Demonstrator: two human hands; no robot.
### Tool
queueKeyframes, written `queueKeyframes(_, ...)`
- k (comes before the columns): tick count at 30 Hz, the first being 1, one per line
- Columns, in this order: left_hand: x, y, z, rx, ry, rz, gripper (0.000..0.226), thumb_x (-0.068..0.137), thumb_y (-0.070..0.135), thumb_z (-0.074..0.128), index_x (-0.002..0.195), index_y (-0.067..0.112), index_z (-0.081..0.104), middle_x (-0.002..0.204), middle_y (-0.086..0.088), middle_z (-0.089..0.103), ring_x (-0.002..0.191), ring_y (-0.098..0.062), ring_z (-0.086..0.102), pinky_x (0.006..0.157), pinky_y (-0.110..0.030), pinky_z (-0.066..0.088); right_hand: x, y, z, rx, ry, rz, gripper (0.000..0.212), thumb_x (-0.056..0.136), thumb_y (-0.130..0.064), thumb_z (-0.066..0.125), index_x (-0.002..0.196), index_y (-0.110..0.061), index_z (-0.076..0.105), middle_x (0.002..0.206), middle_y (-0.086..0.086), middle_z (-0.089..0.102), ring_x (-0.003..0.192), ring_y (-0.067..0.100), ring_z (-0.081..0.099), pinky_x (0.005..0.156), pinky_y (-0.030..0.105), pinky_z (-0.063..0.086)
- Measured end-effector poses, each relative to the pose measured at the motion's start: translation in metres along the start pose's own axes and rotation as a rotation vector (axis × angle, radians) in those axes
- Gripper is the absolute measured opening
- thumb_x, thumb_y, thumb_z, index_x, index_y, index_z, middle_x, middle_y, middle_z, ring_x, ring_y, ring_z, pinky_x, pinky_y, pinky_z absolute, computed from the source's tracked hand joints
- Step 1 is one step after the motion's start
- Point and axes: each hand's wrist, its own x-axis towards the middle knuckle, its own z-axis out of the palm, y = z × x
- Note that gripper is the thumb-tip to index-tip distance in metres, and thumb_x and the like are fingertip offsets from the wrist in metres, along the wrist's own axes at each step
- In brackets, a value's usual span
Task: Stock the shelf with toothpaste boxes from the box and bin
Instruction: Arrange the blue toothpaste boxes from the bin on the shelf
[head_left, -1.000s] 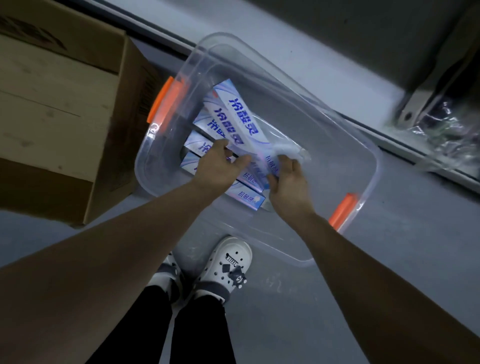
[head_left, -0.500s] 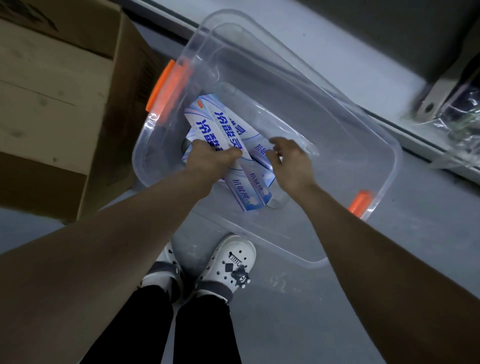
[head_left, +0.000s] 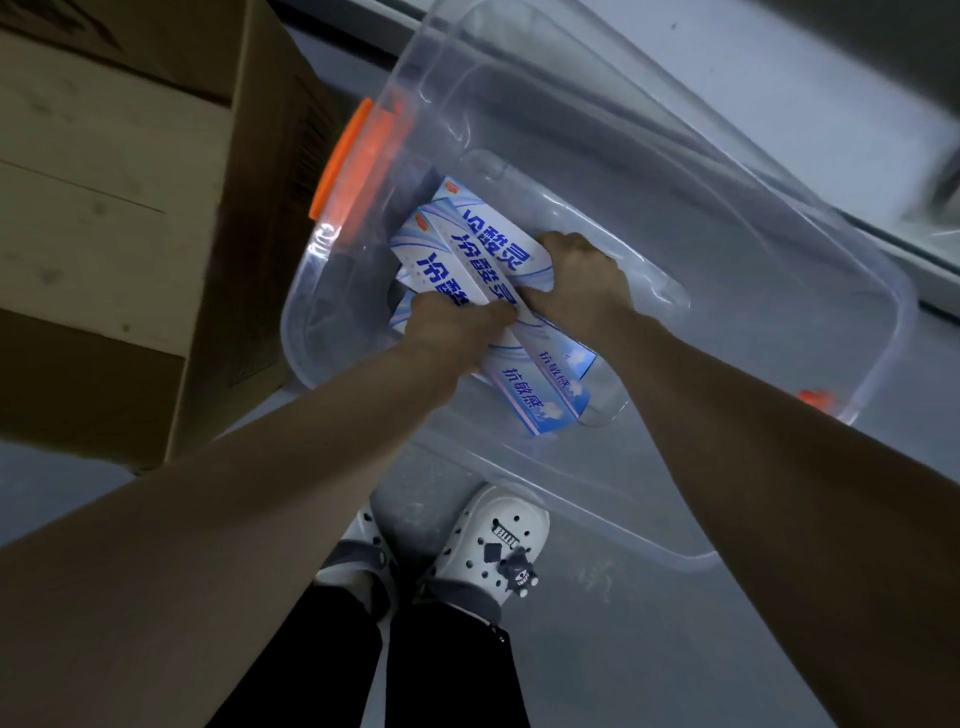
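A clear plastic bin (head_left: 857, 291) with orange handles sits on the grey floor in front of me. Inside it lie several white and blue toothpaste boxes (head_left: 483, 244), gathered into one stack. My left hand (head_left: 452, 327) grips the stack from its near left side. My right hand (head_left: 582, 280) clamps it from the right side. Both hands are closed around the same bundle, low inside the bin. The ends of two boxes (head_left: 545, 395) stick out below my hands.
A large brown cardboard box (head_left: 130, 208) stands on the floor to the left, touching the bin. My feet in white clogs (head_left: 493, 551) are just in front of the bin. A pale ledge (head_left: 779, 88) runs behind the bin.
The loose boxes have been pulled together into one stack between my hands. My right hand moved left onto the stack, and the camera has come closer to the bin.
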Motion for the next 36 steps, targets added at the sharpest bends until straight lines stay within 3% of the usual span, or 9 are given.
queueKeyframes(5, -0.001, 0.001, 0.000, 0.011, 0.011, -0.004, 0.054, 0.068, 0.020, 0.083, 0.115, 0.005, 0.061, 0.106, -0.014, 0.070, 0.094, -0.028, 0.069, 0.082, -0.050, 0.057, -0.003, 0.001, -0.009, -0.106, 0.041, 0.042, 0.068, 0.080, -0.048, 0.070, 0.125, -0.007, 0.040, 0.115, 0.015, 0.062, 0.101, 0.037, 0.061, 0.077, 0.038, 0.042)
queueKeyframes(9, -0.007, 0.002, 0.000, 0.003, 0.007, -0.026, 0.074, 0.052, 0.032, 0.080, 0.117, 0.005, 0.059, 0.106, -0.014, 0.070, 0.093, -0.029, 0.070, 0.081, -0.050, 0.058, -0.017, 0.008, -0.028, -0.038, 0.028, 0.158, 0.072, 0.079, -0.047, 0.073, 0.126, -0.007, 0.037, 0.114, 0.016, 0.063, 0.103, 0.038, 0.061, 0.074, 0.033, 0.034)
queueKeyframes(16, -0.052, 0.019, 0.001, -0.051, 0.044, -0.023, 0.031, 0.083, 0.016, 0.073, 0.111, 0.013, 0.059, 0.109, -0.010, 0.068, 0.096, -0.026, 0.066, 0.076, -0.040, 0.056, -0.081, 0.008, -0.062, 0.405, 0.019, 0.262, 0.057, 0.072, -0.038, 0.080, 0.108, -0.016, 0.041, 0.097, -0.004, 0.056, 0.086, 0.024, 0.054, 0.069, 0.025, 0.034)
queueKeyframes(19, -0.085, 0.031, -0.001, -0.043, 0.024, 0.029, 0.034, 0.084, 0.013, 0.071, 0.116, 0.011, 0.059, 0.099, -0.004, 0.068, 0.080, -0.015, 0.065, 0.060, -0.027, 0.052, -0.116, -0.001, -0.082, 0.521, 0.033, 0.269, 0.053, 0.078, -0.032, 0.078, 0.119, -0.014, 0.051, 0.102, -0.006, 0.059, 0.095, 0.021, 0.060, 0.076, 0.028, 0.048)
queueKeyframes(22, -0.122, 0.046, -0.006, 0.008, -0.005, 0.077, 0.034, 0.083, 0.011, 0.070, 0.115, 0.012, 0.059, 0.091, 0.001, 0.067, 0.073, -0.008, 0.062, 0.052, -0.021, 0.049, -0.150, -0.014, -0.107, 0.652, 0.045, 0.292, 0.047, 0.085, -0.036, 0.074, 0.121, -0.012, 0.056, 0.102, -0.006, 0.062, 0.093, 0.018, 0.062, 0.065, 0.016, 0.042)
queueKeyframes(26, -0.174, 0.065, -0.016, 0.072, -0.053, 0.134, 0.023, 0.083, 0.010, 0.070, 0.102, 0.016, 0.059, 0.089, 0.004, 0.068, 0.076, -0.009, 0.065, 0.063, -0.024, 0.053, -0.191, -0.035, -0.145, 0.690, 0.063, 0.298, 0.043, 0.090, -0.043, 0.066, 0.118, -0.012, 0.056, 0.094, -0.005, 0.063, 0.091, 0.020, 0.064, 0.077, 0.031, 0.048)
queueKeyframes(29, -0.221, 0.084, -0.023, 0.119, -0.098, 0.182, 0.014, 0.083, 0.011, 0.070, 0.091, 0.018, 0.061, 0.081, 0.007, 0.069, 0.071, -0.007, 0.067, 0.065, -0.026, 0.054, -0.223, -0.053, -0.182, 0.715, 0.092, 0.293, 0.038, 0.091, -0.045, 0.063, 0.113, -0.015, 0.053, 0.092, -0.009, 0.060, 0.081, 0.009, 0.060, 0.066, 0.022, 0.041)
queueKeyframes(33, -0.286, 0.110, -0.034, 0.205, -0.129, 0.209, 0.061, 0.057, 0.033, 0.078, 0.112, 0.017, 0.059, 0.099, -0.001, 0.072, 0.090, -0.019, 0.070, 0.079, -0.042, 0.058, -0.263, -0.075, -0.232, 0.700, 0.125, 0.292, 0.042, 0.091, -0.048, 0.063, 0.111, -0.014, 0.048, 0.100, -0.001, 0.063, 0.089, 0.020, 0.061, 0.072, 0.029, 0.045)
queueKeyframes(36, -0.339, 0.134, -0.041, 0.251, -0.159, 0.282, 0.036, 0.072, 0.019, 0.077, 0.104, 0.020, 0.062, 0.097, -0.001, 0.073, 0.088, -0.016, 0.071, 0.074, -0.036, 0.059, -0.297, -0.091, -0.274, 0.721, 0.159, 0.287, 0.043, 0.089, -0.047, 0.065, 0.106, -0.013, 0.046, 0.094, -0.002, 0.064, 0.091, 0.024, 0.064, 0.081, 0.042, 0.053)
